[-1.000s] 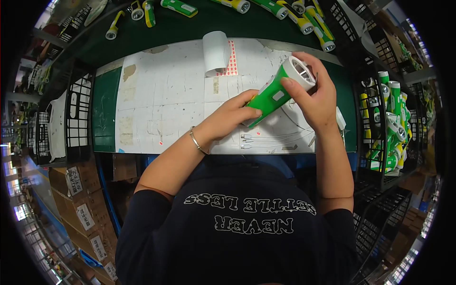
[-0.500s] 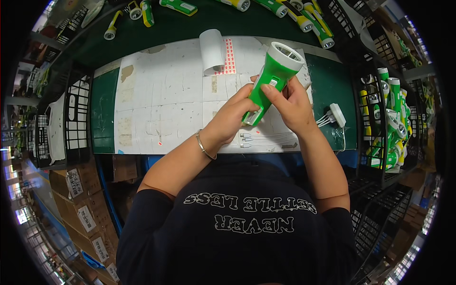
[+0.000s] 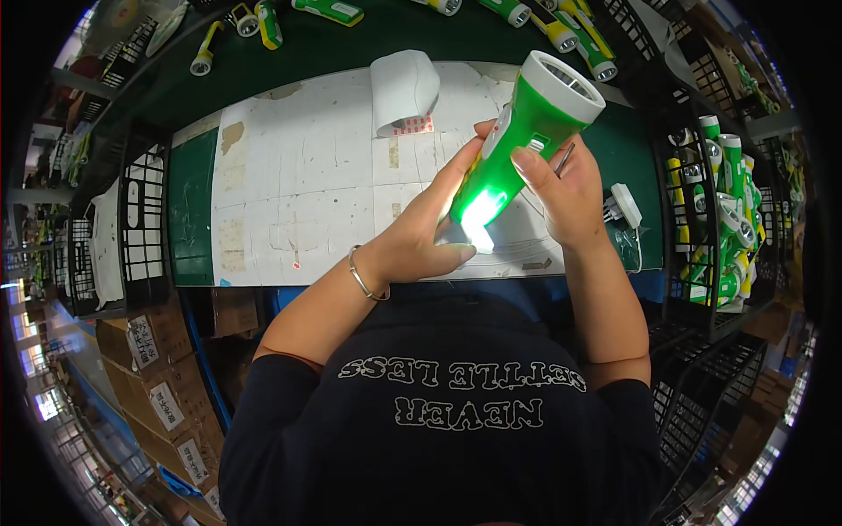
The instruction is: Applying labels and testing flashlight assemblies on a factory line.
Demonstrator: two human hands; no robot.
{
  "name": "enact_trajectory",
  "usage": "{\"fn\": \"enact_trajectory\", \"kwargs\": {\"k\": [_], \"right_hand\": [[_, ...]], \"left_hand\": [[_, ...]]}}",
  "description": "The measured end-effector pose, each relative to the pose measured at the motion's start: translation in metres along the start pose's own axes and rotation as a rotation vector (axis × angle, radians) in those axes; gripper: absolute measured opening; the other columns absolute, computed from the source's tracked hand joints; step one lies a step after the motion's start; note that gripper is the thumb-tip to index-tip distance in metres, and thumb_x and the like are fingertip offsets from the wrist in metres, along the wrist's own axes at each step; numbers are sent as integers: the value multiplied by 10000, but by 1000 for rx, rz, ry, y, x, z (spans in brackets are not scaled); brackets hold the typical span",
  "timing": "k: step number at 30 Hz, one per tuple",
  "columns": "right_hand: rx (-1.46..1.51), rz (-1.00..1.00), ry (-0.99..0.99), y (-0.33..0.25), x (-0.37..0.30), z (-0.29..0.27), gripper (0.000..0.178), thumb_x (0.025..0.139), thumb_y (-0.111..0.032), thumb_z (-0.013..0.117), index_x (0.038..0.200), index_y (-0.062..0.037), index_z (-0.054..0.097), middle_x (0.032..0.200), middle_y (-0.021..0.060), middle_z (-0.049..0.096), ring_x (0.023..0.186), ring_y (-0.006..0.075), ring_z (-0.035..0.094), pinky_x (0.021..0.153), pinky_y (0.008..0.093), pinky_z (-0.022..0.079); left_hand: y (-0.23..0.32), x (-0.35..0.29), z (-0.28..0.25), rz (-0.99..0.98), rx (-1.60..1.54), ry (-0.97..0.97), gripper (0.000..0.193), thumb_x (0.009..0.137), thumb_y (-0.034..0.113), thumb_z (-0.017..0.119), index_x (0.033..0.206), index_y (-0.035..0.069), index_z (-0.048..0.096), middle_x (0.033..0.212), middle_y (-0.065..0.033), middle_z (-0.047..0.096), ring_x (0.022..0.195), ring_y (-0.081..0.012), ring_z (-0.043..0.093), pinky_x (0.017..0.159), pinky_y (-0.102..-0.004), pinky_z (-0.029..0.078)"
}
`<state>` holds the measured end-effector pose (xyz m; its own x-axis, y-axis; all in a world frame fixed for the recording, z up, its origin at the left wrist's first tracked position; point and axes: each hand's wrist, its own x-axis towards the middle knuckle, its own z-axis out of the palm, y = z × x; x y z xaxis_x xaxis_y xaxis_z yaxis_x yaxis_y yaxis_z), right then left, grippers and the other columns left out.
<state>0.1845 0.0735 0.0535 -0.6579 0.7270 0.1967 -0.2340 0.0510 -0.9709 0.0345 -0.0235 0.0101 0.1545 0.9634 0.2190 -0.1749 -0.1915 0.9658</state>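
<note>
A green flashlight (image 3: 511,149) with a wide white head is held tilted over the worktable, head up and to the right. White light glows at its lower end, where a small white part sticks out. My left hand (image 3: 417,237) holds the flashlight from the left, fingers behind the body and thumb below the glowing end. My right hand (image 3: 570,197) grips it from the right, thumb beside the slide switch. A thin dark stick (image 3: 566,158) shows by the right fingers; its kind is unclear.
A curled white sheet (image 3: 403,88) lies over red stickers (image 3: 414,125). White charging plug (image 3: 623,203) with cables sits on the right. Several flashlights (image 3: 570,39) line the far edge. Black crates stand at both sides; the right crate (image 3: 693,298) is full of flashlights.
The flashlight has risen up and to the right, and its lower end now shines. My left thumb has slid off that end. The curled sheet covers more of the stickers.
</note>
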Motion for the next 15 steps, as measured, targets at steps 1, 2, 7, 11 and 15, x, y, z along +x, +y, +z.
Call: {"fn": "enact_trajectory", "kwargs": {"k": [1,2,7,11,15], "right_hand": [[-1,0,0,0,-1,1,401,882,-188,559,1181,46,429,1112,192,580,976,227,591,865,361,480],[7,-17,12,-1,-2,2,406,885,-192,554,1187,45,425,1114,194,579,979,230,591,869,361,478],[78,-6,49,6,-3,8,399,893,-195,541,1192,40,421,1119,195,578,981,229,594,870,352,478],[115,28,67,15,-4,8,340,917,-203,507,1157,28,439,1126,186,577,957,208,602,833,324,491],[139,53,137,20,-3,12,320,943,-247,463,1137,8,450,1109,164,586,928,191,607,808,310,497]], "left_hand": [[-1,0,-1,45,96,-13,903,672,75,575,1428,-5,88,1439,-178,235,1342,-262,243,1083,-350,212],[-2,0,0,47,96,-14,903,672,75,575,1428,-5,88,1439,-178,235,1342,-262,243,1083,-350,212],[-12,-2,7,111,279,219,588,853,145,534,1349,-37,275,1293,-216,417,1190,-291,440,985,-356,354],[-6,0,13,120,468,291,464,902,160,492,1292,-44,343,1205,-225,484,1088,-309,513,923,-361,404],[-7,2,16,125,493,294,464,906,165,493,1290,-46,342,1204,-226,483,1090,-321,511,926,-364,403]]}}
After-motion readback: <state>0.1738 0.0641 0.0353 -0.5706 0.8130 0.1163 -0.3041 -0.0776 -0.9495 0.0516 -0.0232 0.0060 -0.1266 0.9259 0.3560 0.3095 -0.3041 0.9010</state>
